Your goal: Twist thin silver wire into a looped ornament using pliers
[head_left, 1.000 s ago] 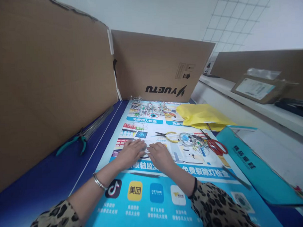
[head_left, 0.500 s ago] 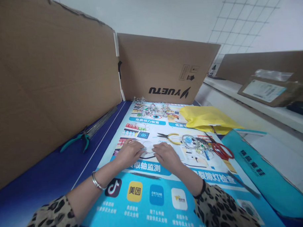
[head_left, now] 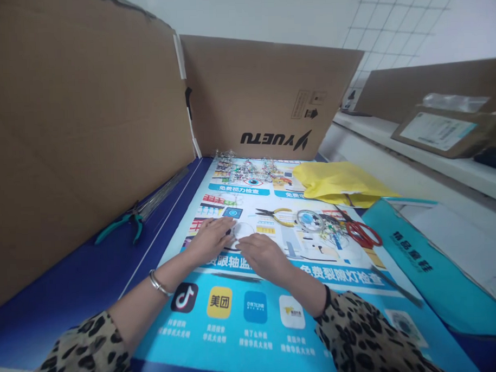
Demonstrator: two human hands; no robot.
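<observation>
My left hand (head_left: 212,239) and my right hand (head_left: 264,255) are close together over the printed mat. Between their closed fingertips is a thin, pale wire loop (head_left: 245,224), which both hands seem to pinch; the exact grip is hidden by the fingers. Beyond my right hand lie yellow-handled pliers (head_left: 280,215) with their jaws pointing left. A round clear spool (head_left: 309,221) rests beside them. Further right, a tangle of thin wire with small coloured bits (head_left: 334,234) lies near red-handled scissors (head_left: 362,234).
Teal-handled pliers (head_left: 121,227) lie left beside a bundle of thin wires (head_left: 162,193). More wire pieces (head_left: 249,169) lie at the back, near a yellow bag (head_left: 341,180). Cardboard walls (head_left: 261,93) stand behind and left. A teal box (head_left: 430,266) and long tweezers-like tool (head_left: 398,286) are right.
My right hand has shifted slightly left, nearer the left hand, and its fingertips sit lower on the loop. The whole view has tilted a little.
</observation>
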